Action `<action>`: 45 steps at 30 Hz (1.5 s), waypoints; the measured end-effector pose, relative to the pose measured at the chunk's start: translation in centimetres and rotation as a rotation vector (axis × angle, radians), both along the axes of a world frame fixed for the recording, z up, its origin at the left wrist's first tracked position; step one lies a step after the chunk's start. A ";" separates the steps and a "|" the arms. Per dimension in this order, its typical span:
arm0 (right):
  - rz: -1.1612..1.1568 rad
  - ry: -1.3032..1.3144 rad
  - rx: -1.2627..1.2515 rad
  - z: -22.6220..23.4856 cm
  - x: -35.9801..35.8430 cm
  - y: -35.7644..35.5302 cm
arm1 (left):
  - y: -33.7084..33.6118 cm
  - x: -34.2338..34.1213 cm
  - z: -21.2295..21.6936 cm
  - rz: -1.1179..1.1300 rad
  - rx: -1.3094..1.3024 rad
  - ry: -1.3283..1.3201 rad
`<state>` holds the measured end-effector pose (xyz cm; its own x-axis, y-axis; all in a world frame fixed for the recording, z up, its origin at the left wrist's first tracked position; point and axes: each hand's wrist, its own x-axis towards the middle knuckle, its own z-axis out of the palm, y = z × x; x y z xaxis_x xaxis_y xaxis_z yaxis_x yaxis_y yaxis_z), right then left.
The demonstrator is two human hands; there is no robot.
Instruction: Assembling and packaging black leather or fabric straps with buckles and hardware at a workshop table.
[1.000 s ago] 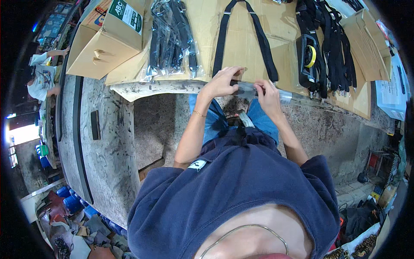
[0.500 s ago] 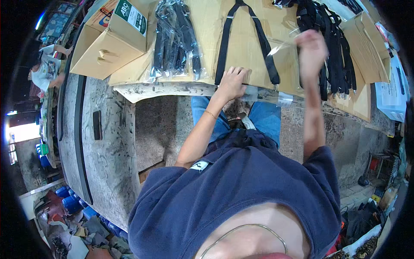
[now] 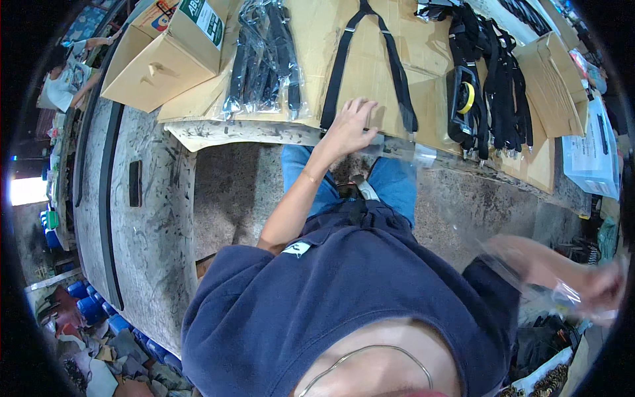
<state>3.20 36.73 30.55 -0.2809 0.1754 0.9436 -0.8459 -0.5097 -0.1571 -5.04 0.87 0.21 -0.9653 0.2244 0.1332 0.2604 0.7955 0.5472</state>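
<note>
A pair of black suspenders [image 3: 339, 73] lies spread in an upside-down V on the cardboard-covered table. My left hand [image 3: 352, 127] is at its left strap by the table's front edge, fingers apart and holding nothing. Clear plastic [image 3: 423, 156] hangs over the edge beside that hand. Far out to the right, my right hand [image 3: 600, 286] is smeared by motion, its fingers closed on a clear plastic sheet or bag [image 3: 562, 291] that trails toward my sleeve. Black suspenders in clear bags [image 3: 263, 63] lie to the left of the spread pair.
A cardboard box [image 3: 162, 69] stands at the left. On the right are a black holder with a yellow ring [image 3: 467, 98], a pile of black suspenders [image 3: 506, 86], an open carton [image 3: 552, 83] and a pale blue bin [image 3: 589, 155]. A phone [image 3: 135, 184] lies on the left table. A person [image 3: 65, 83] is at far left.
My right hand has swung from above the table down to the far right with the clear plastic, uncovering the black holder with the yellow ring. My left hand stays near the strap.
</note>
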 end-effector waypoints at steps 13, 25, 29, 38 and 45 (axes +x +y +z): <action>0.081 -1.117 0.679 -19.0 -4.2 -17.5 | 2.1 7.7 9.2 0.166 1.269 -0.267; 0.402 -1.310 0.886 -23.7 -2.4 -17.1 | 0.5 7.3 6.6 0.353 1.250 -0.091; 0.335 -1.283 0.927 -24.7 -2.6 -17.7 | 0.5 7.3 7.2 0.265 1.519 -0.109; 0.499 -1.316 1.011 -26.5 -2.2 -20.0 | -3.5 8.7 4.7 0.544 1.201 -0.032; 0.451 -1.327 1.019 -26.4 -1.9 -21.2 | -5.4 10.1 4.3 0.371 1.526 -0.480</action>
<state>1.30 15.56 4.15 -0.7495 -0.6004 -0.2791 0.2853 0.0876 -0.9544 5.03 -4.56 4.51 -0.9490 -0.0648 -0.3087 -0.2250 -0.5467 0.8065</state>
